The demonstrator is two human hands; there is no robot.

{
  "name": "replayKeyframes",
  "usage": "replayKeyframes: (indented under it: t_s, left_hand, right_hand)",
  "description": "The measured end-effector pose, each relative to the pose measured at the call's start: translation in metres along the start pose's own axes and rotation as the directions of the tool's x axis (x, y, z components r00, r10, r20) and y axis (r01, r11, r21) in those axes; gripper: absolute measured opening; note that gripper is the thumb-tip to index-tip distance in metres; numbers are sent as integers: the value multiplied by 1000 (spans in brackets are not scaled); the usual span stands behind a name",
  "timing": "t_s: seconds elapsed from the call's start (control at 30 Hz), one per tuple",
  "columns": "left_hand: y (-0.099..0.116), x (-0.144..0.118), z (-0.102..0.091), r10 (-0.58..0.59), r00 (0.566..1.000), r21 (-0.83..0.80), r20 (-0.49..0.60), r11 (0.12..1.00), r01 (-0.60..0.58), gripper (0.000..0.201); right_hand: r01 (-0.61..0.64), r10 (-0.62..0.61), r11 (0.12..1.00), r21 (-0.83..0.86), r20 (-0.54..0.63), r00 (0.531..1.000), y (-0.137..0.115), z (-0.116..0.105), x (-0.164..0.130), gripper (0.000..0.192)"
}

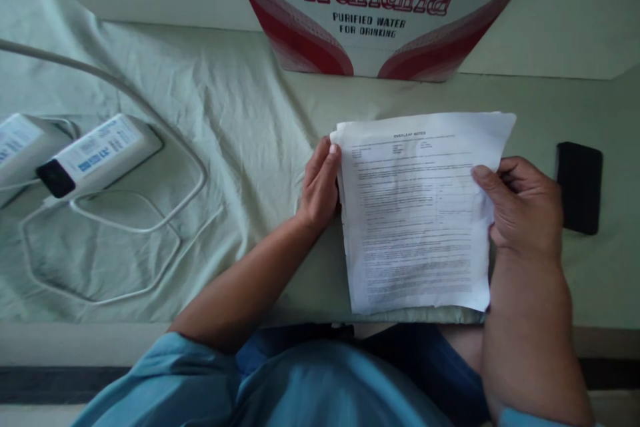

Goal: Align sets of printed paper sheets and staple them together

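Observation:
A stack of printed paper sheets (415,213), headed with small black text, lies on a pale green cloth (240,120) in front of me. My left hand (320,183) grips the stack's left edge, thumb on top. My right hand (525,207) holds the right edge, thumb pressed on the top sheet. The stack's lower edge reaches the near edge of the cloth-covered surface.
A black phone (579,187) lies right of my right hand. Two white power adapters (97,153) with looping white cables (150,213) sit at the left. A Wahaha water carton (375,7) stands at the back centre.

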State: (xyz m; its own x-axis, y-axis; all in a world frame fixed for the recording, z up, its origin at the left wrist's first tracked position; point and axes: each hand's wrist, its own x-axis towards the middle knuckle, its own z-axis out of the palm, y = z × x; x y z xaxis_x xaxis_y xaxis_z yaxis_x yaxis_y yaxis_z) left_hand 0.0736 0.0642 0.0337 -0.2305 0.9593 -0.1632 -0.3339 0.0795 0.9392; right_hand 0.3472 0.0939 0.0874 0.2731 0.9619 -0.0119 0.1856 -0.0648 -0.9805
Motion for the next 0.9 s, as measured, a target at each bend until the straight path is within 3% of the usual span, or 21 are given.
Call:
replayKeyframes:
  t_s: [0.1,0.17,0.57,0.8,0.9]
  left_hand:
    - [1,0,0,183,981,123,-70,977,-174,44]
    - [1,0,2,224,971,181,-84,962,-206,48]
    - [-1,0,3,171,981,139,-97,978,-156,48]
    - [-2,2,3,254,964,197,-76,952,-235,58]
    - [-4,5,1,306,951,214,-53,933,-288,63]
  right_hand:
    - [11,-11,1000,-14,1,1000,1,0,0,28]
    - [12,-12,1000,-15,1,1000,1,0,0,28]
    - [-1,1,1000,-3,7,1000,2,-1,2,34]
    - [12,-12,999,-42,-1,1000,4,-4,1,28]
    - [77,-80,992,-97,-23,997,6,-5,2,23]
